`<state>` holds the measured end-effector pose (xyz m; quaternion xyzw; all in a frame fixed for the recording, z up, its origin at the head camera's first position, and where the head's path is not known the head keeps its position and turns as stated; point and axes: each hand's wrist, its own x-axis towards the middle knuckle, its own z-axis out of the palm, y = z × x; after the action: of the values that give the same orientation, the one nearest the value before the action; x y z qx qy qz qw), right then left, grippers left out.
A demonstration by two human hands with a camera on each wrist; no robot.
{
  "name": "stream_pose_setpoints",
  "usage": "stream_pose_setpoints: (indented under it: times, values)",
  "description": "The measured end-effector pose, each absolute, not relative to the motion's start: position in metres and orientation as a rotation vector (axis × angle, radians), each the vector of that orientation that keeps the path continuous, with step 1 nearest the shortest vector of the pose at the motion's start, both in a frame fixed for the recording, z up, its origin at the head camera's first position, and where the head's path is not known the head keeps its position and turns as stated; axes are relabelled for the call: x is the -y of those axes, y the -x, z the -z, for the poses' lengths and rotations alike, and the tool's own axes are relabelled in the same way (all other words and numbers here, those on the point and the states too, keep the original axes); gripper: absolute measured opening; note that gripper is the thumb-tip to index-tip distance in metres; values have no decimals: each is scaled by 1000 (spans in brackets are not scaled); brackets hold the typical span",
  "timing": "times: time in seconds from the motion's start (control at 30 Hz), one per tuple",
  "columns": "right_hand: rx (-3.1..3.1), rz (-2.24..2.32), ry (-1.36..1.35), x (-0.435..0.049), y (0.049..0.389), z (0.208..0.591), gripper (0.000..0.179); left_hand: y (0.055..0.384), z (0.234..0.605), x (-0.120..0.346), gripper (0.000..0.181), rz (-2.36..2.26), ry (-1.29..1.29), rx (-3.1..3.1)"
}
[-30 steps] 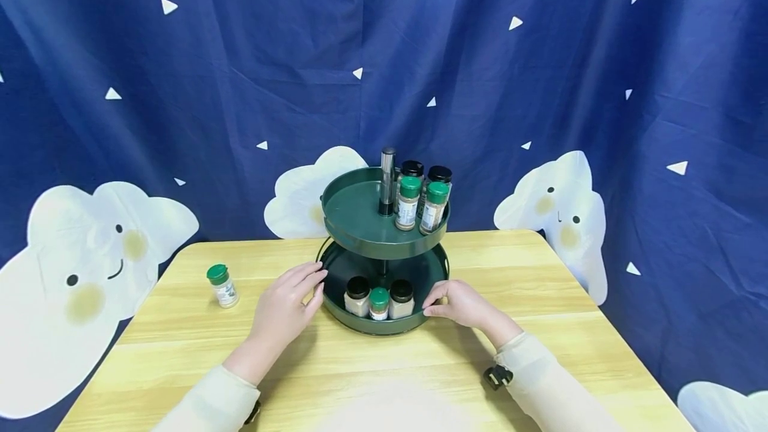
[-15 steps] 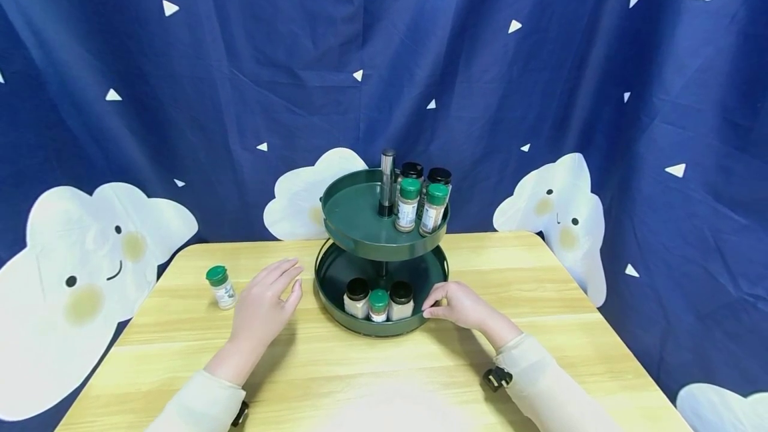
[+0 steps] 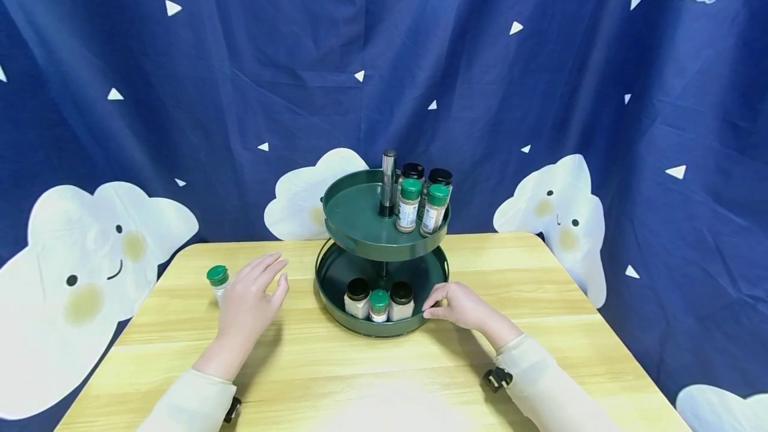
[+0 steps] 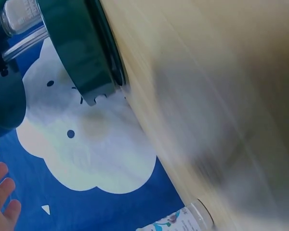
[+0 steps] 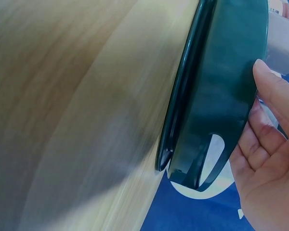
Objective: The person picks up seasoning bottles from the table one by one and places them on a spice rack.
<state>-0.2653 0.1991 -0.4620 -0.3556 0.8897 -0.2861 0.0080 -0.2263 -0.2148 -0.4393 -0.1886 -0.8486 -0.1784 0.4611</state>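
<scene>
A dark green two-tier turntable (image 3: pixel 384 250) stands on the table. At the right rim of its lower tray, my right hand (image 3: pixel 461 305) pinches the edge, thumb tip on the rim and fingers bent behind it; the right wrist view shows this hand (image 5: pixel 274 144) up close. My left hand (image 3: pixel 249 302) hovers left of the turntable with loosely spread fingers, holding nothing. Just beyond it is a small green-capped spice jar (image 3: pixel 217 277), partly hidden by the hand. In the left wrist view, the lower end of that jar (image 4: pixel 183 221) shows at the bottom edge.
Two green-capped spice jars (image 3: pixel 408 205) and two black-capped jars (image 3: pixel 441 177) crowd the upper tray's right side. On the lower tray, a green-capped jar (image 3: pixel 379 305) stands between two black-capped ones (image 3: pixel 401 300). A blue curtain (image 3: pixel 384 52) hangs behind the wooden table (image 3: pixel 372 379).
My left hand has moved away from the turntable's left rim, leftward to beside the lone green-capped jar, which it now partly covers. The right hand has stayed at the lower tray's rim.
</scene>
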Motion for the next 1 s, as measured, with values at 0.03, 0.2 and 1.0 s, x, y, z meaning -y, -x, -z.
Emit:
stream_pose_setpoints:
  times: [0.03,0.2,1.0]
  values:
    - [-2779,898,1111,-199,265,462,4,226,439,216,27,435,456,2085]
    - [-2778,901,1111,-198,265,462,4,227,439,223,27,419,431,2074]
    - [-2762,931,1093,-199,263,461,5,233,447,256,27,418,299,2094]
